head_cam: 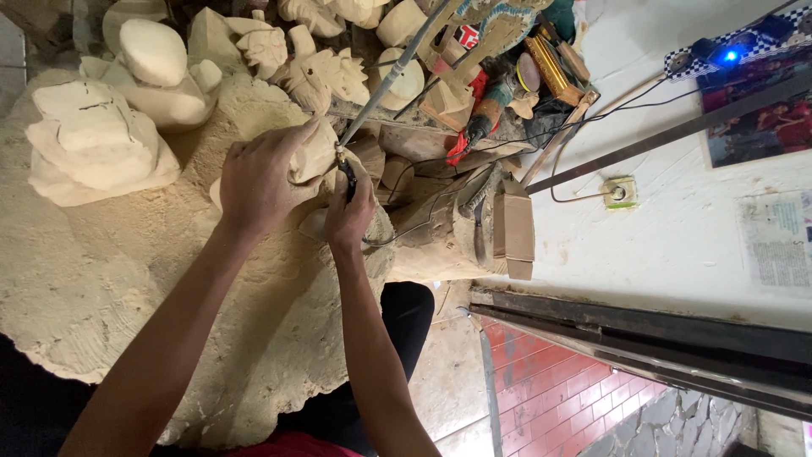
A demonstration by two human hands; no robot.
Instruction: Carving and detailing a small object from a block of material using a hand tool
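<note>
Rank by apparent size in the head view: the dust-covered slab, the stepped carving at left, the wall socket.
1. Dust-covered slab, clearly largest, though nearest the camera.
2. Stepped carving.
3. Wall socket, smallest, but farther off, so true size is unsure.

Woodcarving workshop: rough pale carvings (93,144), power tools (491,106), sawdust.

Two bare forearms are extended upward from the lower edge of the view, toward twelve o'clock, and are brought close together at the wrists. The left hand (258,178) is held palm-down, its fingers curled over and closed in a grasp, knuckles turned toward the camera. The right hand (349,211) is placed at its four o'clock, just beside it, fingers pinched tightly.
</note>
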